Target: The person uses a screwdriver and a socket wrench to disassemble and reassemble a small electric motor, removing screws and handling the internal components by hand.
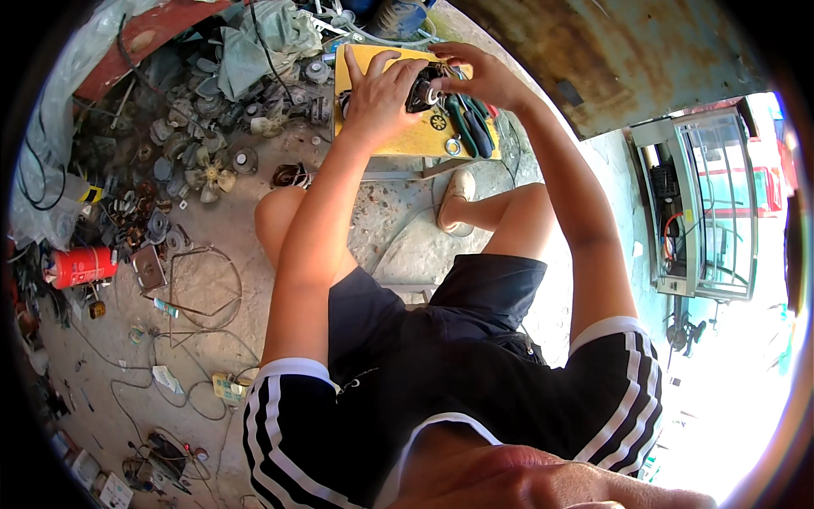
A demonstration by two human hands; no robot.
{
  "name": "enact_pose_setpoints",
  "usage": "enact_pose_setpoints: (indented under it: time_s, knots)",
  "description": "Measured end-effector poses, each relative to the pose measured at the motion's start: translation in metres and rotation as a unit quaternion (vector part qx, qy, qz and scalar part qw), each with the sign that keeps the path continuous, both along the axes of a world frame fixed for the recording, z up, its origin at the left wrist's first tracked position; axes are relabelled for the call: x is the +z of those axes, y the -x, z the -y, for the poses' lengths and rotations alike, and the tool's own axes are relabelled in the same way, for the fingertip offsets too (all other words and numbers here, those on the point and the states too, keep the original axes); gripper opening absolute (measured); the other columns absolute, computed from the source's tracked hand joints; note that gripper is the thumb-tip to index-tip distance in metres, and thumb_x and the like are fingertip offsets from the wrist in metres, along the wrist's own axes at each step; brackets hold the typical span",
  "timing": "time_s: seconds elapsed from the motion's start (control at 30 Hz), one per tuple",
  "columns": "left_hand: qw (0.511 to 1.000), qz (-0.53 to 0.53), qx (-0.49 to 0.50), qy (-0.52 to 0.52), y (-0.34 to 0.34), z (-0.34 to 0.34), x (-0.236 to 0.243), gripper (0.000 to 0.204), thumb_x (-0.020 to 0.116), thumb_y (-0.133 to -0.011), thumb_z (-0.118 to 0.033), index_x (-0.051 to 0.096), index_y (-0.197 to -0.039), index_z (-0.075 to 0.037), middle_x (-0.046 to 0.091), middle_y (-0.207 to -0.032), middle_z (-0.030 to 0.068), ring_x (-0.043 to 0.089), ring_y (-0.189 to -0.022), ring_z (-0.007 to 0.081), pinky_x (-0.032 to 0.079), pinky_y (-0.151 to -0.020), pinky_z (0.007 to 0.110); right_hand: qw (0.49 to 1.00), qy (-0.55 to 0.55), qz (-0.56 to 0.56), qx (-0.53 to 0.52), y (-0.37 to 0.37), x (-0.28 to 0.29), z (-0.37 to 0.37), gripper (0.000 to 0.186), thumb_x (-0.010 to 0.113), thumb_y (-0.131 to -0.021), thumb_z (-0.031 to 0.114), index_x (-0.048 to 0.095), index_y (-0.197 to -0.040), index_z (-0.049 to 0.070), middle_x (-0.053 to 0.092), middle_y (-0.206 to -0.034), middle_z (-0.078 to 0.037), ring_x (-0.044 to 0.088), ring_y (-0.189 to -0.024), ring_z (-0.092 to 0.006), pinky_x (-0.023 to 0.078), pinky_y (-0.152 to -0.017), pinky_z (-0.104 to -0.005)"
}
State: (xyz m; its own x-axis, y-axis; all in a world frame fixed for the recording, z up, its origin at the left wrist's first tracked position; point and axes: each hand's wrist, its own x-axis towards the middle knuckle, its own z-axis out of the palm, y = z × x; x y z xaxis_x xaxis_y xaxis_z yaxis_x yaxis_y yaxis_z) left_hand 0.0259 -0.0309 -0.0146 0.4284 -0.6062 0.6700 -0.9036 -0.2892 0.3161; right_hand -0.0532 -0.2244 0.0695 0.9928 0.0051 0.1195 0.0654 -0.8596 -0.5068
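Over a yellow-topped small table (pixel 390 146), both my hands are at a dark motor-like part (pixel 421 95) with a round metal end. My left hand (pixel 379 95) grips it from the left, its index finger stretched away over the board. From the right, my right hand (pixel 487 78) closes thumb and fingers around the metal end. Just right of the part lie green-handled pliers (pixel 460 125) and a dark-handled tool (pixel 480 129). A small black spoked wheel (pixel 437 122) and a metal ring (pixel 454 147) rest nearer me. My left palm hides some of the part.
Motors and fan parts (pixel 208 174) crowd the floor at left, with a red cylinder (pixel 80 266) and loose cables. A rusty metal sheet (pixel 619 59) overhangs the upper right. A glass-fronted cabinet (pixel 699 204) stands at right. My legs straddle the space before the table.
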Motion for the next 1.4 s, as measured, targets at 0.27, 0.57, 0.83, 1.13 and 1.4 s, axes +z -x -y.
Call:
enact_pose_setpoints:
  time_s: [0.27, 0.57, 0.83, 1.13, 1.4]
  knots:
    - [0.998, 0.057, -0.011, -0.031, -0.011, 0.01, 0.003, 0.085, 0.085, -0.067, -0.024, 0.045, -0.142, -0.023, 0.064, -0.121, -0.0026, 0.044, -0.132, 0.0213, 0.011, -0.113, 0.07, 0.993, 0.014, 0.066, -0.101, -0.001, -0.025, 0.0, 0.036, 0.076, -0.086, 0.024, 0.067, -0.117, 0.008, 0.069, -0.113, -0.011, 0.07, -0.096, -0.0224, 0.054, -0.084, -0.0343]
    - [0.999, 0.039, 0.023, -0.025, -0.032, 0.027, -0.024, 0.064, 0.08, -0.075, -0.02, 0.056, -0.134, -0.024, 0.071, -0.1, -0.0014, 0.059, -0.114, 0.0202, 0.016, -0.114, 0.063, 0.955, -0.134, 0.101, -0.245, 0.004, -0.077, 0.028, 0.025, 0.073, -0.088, 0.025, 0.071, -0.106, 0.008, 0.074, -0.095, -0.009, 0.07, -0.082, -0.017, 0.054, -0.076, -0.0315]
    - [0.998, 0.005, 0.038, -0.039, -0.03, 0.03, -0.03, 0.043, 0.08, -0.075, -0.025, 0.069, -0.116, -0.02, 0.073, -0.101, 0.0008, 0.06, -0.112, 0.0196, 0.018, -0.114, 0.062, 0.942, -0.161, 0.159, -0.248, 0.011, -0.096, 0.025, 0.022, 0.07, -0.09, 0.022, 0.07, -0.105, 0.007, 0.074, -0.095, -0.011, 0.072, -0.084, -0.0195, 0.054, -0.075, -0.0311]
    - [0.926, -0.351, -0.139, 0.021, -0.012, 0.002, 0.012, 0.047, 0.073, -0.087, -0.036, 0.062, -0.119, -0.003, 0.07, -0.108, 0.0115, 0.067, -0.102, 0.0241, 0.051, -0.088, 0.033, 0.986, 0.061, 0.115, -0.105, 0.002, -0.018, 0.023, 0.018, 0.063, -0.095, 0.024, 0.067, -0.108, 0.01, 0.073, -0.093, -0.007, 0.073, -0.083, -0.0209, 0.054, -0.073, -0.0333]
    - [0.535, -0.772, -0.305, 0.158, 0.0, -0.012, -0.003, 0.06, 0.058, -0.095, -0.051, 0.051, -0.128, -0.001, 0.063, -0.12, 0.0147, 0.065, -0.108, 0.0274, 0.049, -0.102, 0.043, 0.976, 0.205, 0.068, -0.036, 0.004, 0.025, -0.012, 0.02, 0.06, -0.095, 0.031, 0.068, -0.105, 0.014, 0.073, -0.093, -0.006, 0.07, -0.079, -0.025, 0.054, -0.071, -0.0365]
